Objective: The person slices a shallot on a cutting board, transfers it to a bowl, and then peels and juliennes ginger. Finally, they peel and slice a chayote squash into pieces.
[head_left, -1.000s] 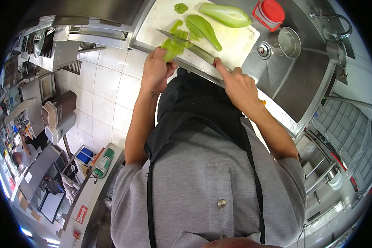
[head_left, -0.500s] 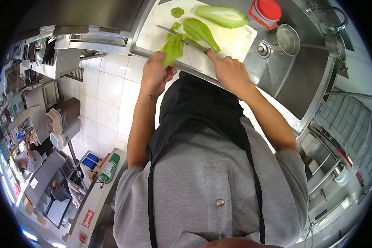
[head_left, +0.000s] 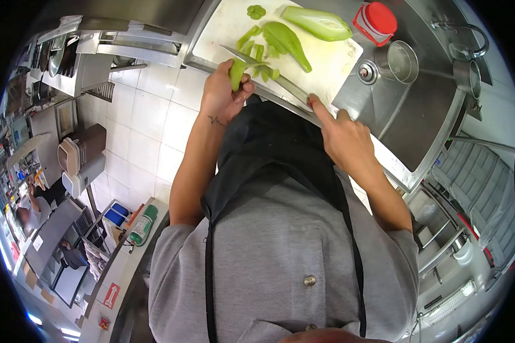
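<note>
My left hand (head_left: 224, 90) is closed around a light green vegetable piece (head_left: 237, 73), which looks like chayote, at the near edge of the white cutting board (head_left: 329, 68). In my right hand (head_left: 349, 137) is a long knife (head_left: 289, 86), its handle hidden by the fingers. The blade crosses the near side of the board, its tip by my left hand. Cut green pieces (head_left: 257, 51) lie around the blade. Farther back on the board rest a curved green wedge (head_left: 286, 44), a large pale green half (head_left: 317, 24) and a small lobed end piece (head_left: 256, 11).
Right of the board is a steel sink (head_left: 415, 123) with a drain (head_left: 367, 72), a metal pot (head_left: 402, 62) and a faucet (head_left: 469, 48). A red-lidded container (head_left: 377, 23) stands behind it. Far left, another person (head_left: 34, 211) is at a counter. A green canister (head_left: 143, 226) lies lower left.
The knife and my right hand have drawn back toward me and to the right. The piece in my left hand looks shorter, and more cut pieces lie beside the blade.
</note>
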Tool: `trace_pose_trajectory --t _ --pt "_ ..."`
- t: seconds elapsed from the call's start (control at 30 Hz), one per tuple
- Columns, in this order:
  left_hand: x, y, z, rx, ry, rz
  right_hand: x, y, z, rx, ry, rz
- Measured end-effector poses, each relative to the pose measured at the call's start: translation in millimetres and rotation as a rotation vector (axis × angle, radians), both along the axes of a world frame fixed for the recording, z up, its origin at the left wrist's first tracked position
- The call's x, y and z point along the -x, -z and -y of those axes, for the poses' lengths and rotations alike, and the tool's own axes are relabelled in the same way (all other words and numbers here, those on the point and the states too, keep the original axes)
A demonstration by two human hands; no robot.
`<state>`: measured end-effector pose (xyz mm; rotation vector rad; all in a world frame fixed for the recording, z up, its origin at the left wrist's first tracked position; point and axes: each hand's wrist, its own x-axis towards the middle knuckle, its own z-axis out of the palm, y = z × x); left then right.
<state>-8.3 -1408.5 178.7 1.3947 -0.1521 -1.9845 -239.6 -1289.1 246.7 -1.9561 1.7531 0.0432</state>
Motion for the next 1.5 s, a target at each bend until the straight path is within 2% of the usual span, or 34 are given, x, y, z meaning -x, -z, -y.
trace_pose_trajectory --t 0.1,0.2,0.3,0.37,0.67,0.87,1.17,1.5 --pt "-2.2 1.2 -0.8 0.091 0.016 -0.051 6.8 -11.2 -9.7 -0.004 -0.034 -0.068" --pt "-1.6 2.9 -1.5 0.144 0.052 -0.047 9.9 -8.1 -15.2 0.114 -0.109 -0.115" --pt "0.5 -0.1 -1.4 0.099 0.061 -0.028 9.9 -0.8 -11.9 0.15 -0.112 -0.129" --pt "-0.8 3.1 -1.7 0.086 0.056 -0.029 6.5 2.4 -6.2 0.029 -0.043 -0.131" --pt "-1.3 -1.4 -4.1 0.04 0.04 0.01 14.4 40.5 7.2 0.069 -0.044 -0.12" --pt "-1.8 -1.1 -3.6 0.047 0.017 0.018 13.5 -7.4 -6.4 -0.064 -0.077 -0.086" --pt "-0.3 2.2 -2.5 0.109 0.045 0.005 14.0 -5.8 -23.8 0.163 -0.148 -0.155" --pt "1.1 -0.4 -3.9 0.051 0.032 0.032 15.2 -2.4 -15.1 0.138 -0.122 -0.128"
